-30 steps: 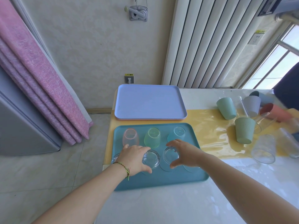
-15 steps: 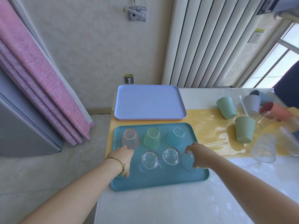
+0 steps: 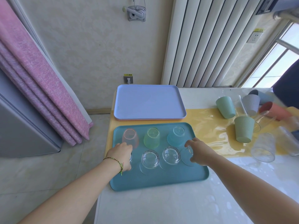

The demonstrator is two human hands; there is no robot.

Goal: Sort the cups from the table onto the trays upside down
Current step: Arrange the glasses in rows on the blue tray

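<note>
Settling two clear glasses rim-down at either end of the teal tray's [image 3: 159,181] near row, left hand [image 3: 121,155] and right hand [image 3: 198,151] fingers curled around them. Leaving loose cups [image 3: 243,130] lying rightward on the worktop, nearer the right hand.

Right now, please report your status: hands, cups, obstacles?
Left hand and right hand each on a clear cup, teal tray. Lilac tray bare. Nothing blocking.
</note>
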